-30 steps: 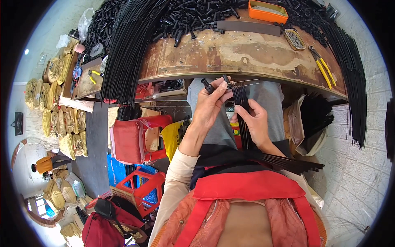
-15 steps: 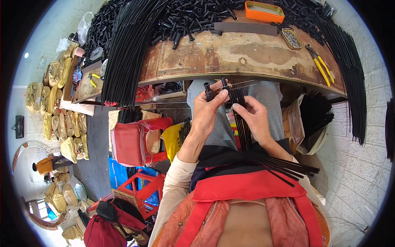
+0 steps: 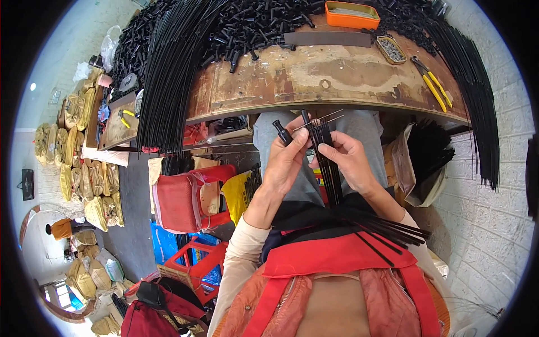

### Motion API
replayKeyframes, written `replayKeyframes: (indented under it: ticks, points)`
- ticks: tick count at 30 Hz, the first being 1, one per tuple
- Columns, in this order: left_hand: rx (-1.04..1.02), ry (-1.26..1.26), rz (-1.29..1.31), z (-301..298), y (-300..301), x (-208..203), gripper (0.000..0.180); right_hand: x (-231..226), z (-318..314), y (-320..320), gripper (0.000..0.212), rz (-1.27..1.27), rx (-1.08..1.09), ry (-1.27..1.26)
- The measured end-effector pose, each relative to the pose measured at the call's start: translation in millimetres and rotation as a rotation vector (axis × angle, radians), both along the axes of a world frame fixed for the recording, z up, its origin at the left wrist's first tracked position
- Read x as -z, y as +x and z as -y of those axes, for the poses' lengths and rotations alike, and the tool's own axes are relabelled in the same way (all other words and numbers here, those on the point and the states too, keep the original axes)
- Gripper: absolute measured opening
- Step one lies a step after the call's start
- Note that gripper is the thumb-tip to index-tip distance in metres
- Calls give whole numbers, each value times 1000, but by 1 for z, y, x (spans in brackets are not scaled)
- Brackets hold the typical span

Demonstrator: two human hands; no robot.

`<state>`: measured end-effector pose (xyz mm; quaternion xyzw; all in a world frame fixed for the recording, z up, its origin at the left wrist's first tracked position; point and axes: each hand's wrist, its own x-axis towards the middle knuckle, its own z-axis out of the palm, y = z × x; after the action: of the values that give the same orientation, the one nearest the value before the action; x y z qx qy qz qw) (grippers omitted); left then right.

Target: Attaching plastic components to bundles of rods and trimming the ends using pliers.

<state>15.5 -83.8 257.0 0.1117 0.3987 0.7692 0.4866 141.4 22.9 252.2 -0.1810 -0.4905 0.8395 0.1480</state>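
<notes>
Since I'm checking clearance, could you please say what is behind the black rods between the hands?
Behind the black rods, grey trousers show on both sides; what the rods cover cannot be seen.

Two black fittings [image 3: 281,131] were in the left hand [image 3: 281,163]. Two yellow-handled pliers [image 3: 432,88] lay out, one left, one right; two hanging bundles of black rods [image 3: 167,84] flanked the table [image 3: 258,87] likewise. One orange box [image 3: 352,23], one small tray [image 3: 398,62] and one flat strip [image 3: 327,38] were on the far side.
</notes>
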Motion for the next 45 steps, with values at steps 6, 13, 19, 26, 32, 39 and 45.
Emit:
replayKeyframes:
  ticks: [6, 13, 19, 26, 32, 39, 45]
  points:
    - [119, -15, 60, -2, 2, 1, 37, 1, -1, 5, 21, -17, -8, -21]
    - [231, -6, 22, 2, 4, -3, 47, 5, -13, 7, 27, -70, -171, -265]
    - [86, -144, -87, -2, 14, -10, 47, 6, -3, 8, 29, -92, -101, -144]
    - [283, -14, -495, -44, -42, -50, 58, -1, 1, 5, 30, -127, -133, -151]
    - [391, 84, 92, -25, -35, -31, 41, 0, 0, 6, 32, -119, -122, -163]
    - [61, -63, -350, -27, -36, -22, 29, -2, 0, 5, 31, -97, -101, -162]
    - [101, -72, -225, -20, -32, -28, 33, -3, 3, 4, 31, -82, -82, -127]
